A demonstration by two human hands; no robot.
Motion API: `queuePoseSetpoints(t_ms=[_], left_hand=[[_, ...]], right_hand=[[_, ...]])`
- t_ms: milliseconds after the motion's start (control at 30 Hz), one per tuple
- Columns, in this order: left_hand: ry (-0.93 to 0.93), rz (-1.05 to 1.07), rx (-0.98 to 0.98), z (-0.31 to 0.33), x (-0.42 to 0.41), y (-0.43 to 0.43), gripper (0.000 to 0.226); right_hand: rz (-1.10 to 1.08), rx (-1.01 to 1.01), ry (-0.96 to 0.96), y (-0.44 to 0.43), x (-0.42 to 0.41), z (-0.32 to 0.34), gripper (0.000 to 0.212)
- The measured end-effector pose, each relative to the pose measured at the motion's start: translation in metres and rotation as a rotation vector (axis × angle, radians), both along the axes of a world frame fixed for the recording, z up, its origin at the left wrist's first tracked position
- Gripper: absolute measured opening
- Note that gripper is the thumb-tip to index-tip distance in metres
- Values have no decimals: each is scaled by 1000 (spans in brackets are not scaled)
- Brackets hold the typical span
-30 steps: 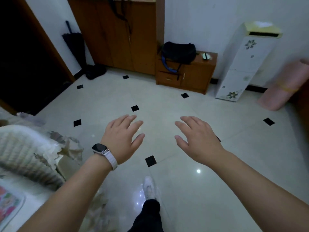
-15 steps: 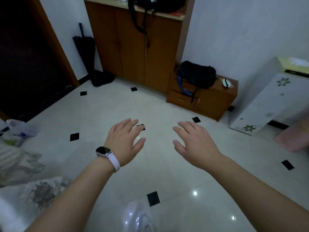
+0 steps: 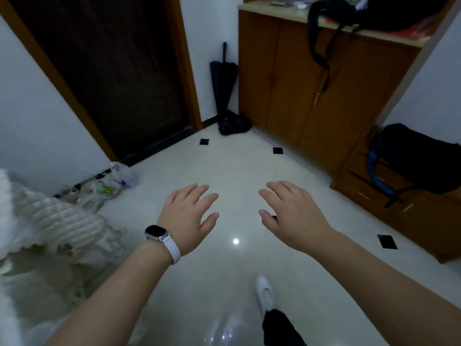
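Both empty, fingers spread: my left hand [image 3: 185, 216] and right hand [image 3: 293, 216] hovered over the tiled floor [image 3: 237, 166]; white quilt [image 3: 57, 218] lay near, leftward. I judged steady steps, level hands best.

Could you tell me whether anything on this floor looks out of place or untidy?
Yes: plastic bags lie in a loose heap on the floor by the door, and a black strap dangles from the countertop over the cabinet doors. The left hand and right hand are open, holding nothing.
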State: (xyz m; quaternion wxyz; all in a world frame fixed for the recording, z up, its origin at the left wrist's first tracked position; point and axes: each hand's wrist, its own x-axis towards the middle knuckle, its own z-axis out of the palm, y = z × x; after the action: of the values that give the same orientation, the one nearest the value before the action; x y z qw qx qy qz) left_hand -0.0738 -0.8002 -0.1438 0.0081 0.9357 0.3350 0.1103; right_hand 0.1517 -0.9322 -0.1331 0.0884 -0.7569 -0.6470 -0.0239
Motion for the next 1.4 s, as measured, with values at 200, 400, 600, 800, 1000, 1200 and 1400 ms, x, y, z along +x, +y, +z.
queuePoseSetpoints(t_ms=[200, 400, 600, 800, 1000, 1200, 1400], left_hand=[[17, 211, -5, 11, 43, 78, 44], [-2, 422, 31, 32, 42, 127, 45], [-21, 641, 47, 34, -10, 159, 44], [-69, 756, 65, -2, -71, 200, 37], [-122, 830, 51, -21, -133, 283, 39], [-144, 872, 122, 5, -208, 366, 37], [-147, 964, 151, 20, -263, 400, 36]], right_hand=[[207, 11, 73, 122, 57, 2, 48], [507, 93, 138, 235, 60, 24, 46], [704, 128, 183, 319, 18, 23, 45], [851, 65, 175, 404, -45, 4, 44], [913, 12, 112, 495, -115, -2, 43], [975, 68, 64, 586, -204, 28, 45], [1075, 57, 74, 643, -269, 34, 47]])
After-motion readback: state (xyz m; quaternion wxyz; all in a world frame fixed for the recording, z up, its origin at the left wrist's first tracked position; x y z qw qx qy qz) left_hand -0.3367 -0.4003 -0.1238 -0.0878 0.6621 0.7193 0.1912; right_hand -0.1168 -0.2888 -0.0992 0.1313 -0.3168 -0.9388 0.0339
